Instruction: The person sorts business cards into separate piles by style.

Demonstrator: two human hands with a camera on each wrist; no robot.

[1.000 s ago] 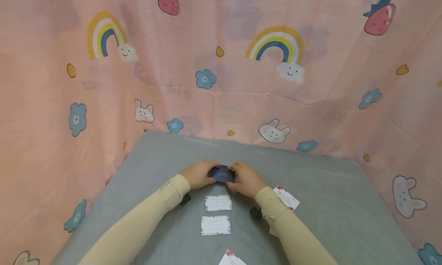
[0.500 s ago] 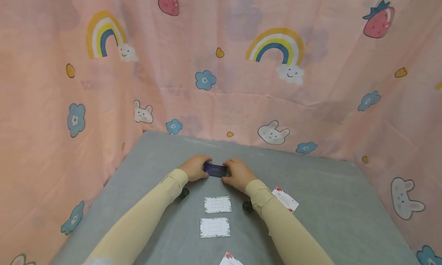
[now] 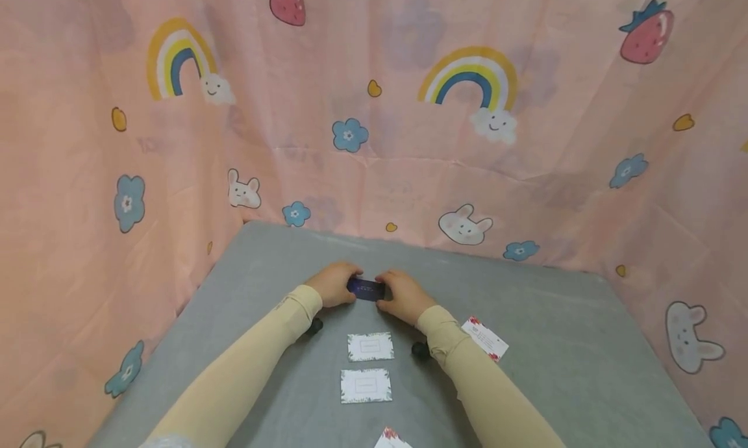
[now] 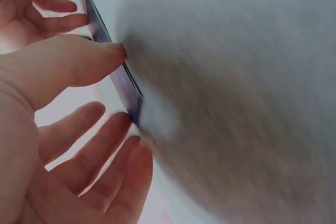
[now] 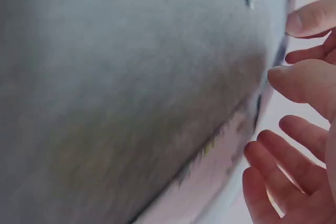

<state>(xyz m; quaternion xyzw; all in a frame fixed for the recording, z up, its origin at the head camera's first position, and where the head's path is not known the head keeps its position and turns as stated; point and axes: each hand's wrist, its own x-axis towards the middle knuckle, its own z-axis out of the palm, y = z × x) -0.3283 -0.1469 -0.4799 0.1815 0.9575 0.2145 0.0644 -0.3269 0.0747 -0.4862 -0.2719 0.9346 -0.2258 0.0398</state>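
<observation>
A dark blue-purple business card (image 3: 366, 289) lies between both hands over the far middle of the grey table. My left hand (image 3: 334, 285) pinches its left end, thumb on the near edge and fingertips at the far one. At the opposite end, my right hand (image 3: 408, 296) holds it in the same way. In the left wrist view the card (image 4: 121, 80) shows edge-on, with the left thumb (image 4: 100, 59) pressed to its long side. The right wrist view catches the right hand (image 5: 302, 156) with its thumb and fingers around the card's end.
Two white cards with leafy borders, one farther (image 3: 371, 347) and one nearer (image 3: 365, 385), lie in a column before the hands. A red-flowered white card (image 3: 484, 337) rests beside the right forearm, another (image 3: 391, 439) at the bottom edge. A pink patterned curtain (image 3: 374, 188) borders the table.
Both hands and the dark card have moved slightly left and away, mostly in the first half second. A dark piece sticking up behind the card earlier no longer shows.
</observation>
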